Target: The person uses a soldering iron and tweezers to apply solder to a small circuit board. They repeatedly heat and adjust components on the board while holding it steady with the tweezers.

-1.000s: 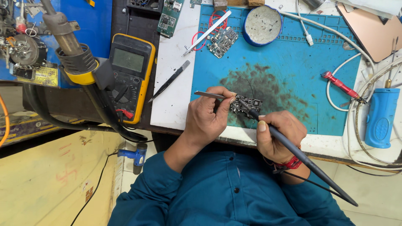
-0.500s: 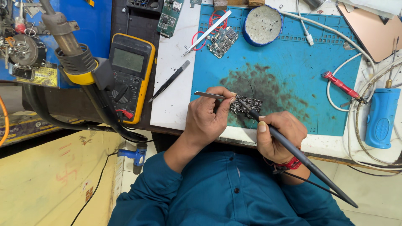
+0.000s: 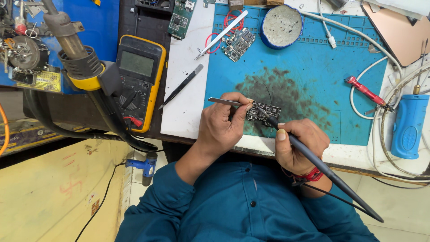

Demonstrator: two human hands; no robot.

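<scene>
On the blue mat: I see a big blue rubber work mat (image 3: pixel 322 76) with a dark burnt patch, and I tell every place from it.
Small board: a little dark circuit board (image 3: pixel 263 112) lies on the near part of the mat, right on the dark patch.
Left hand: my left hand (image 3: pixel 222 127) sits at the near left edge of the mat, its fingers pinched shut on thin silver metal tweezers (image 3: pixel 225 101).
Tweezers: the tips touch the left side of the little board, and the back end points away past the mat's left edge.
Right hand: my right hand (image 3: pixel 299 144) is at the near edge of the mat, closed tight around a long black soldering pen (image 3: pixel 331 175).
Pen tip: it rests on the little board, and the pen's tail and thin cable run off toward me.
Round tin: a round blue tin with grey paste (image 3: pixel 281 26) stands at the far side of the mat.
Second board: a small grey circuit board (image 3: pixel 239 44) lies on the far left corner of the mat.
Red tool: a thin red probe (image 3: pixel 363 91) lies on the right side of the mat.
Meter: a yellow and black meter with a grey screen (image 3: pixel 139 80) lies well off to the left of the mat.
Spare tweezers: black tweezers (image 3: pixel 181 86) lie on the white sheet just left of the mat.
</scene>
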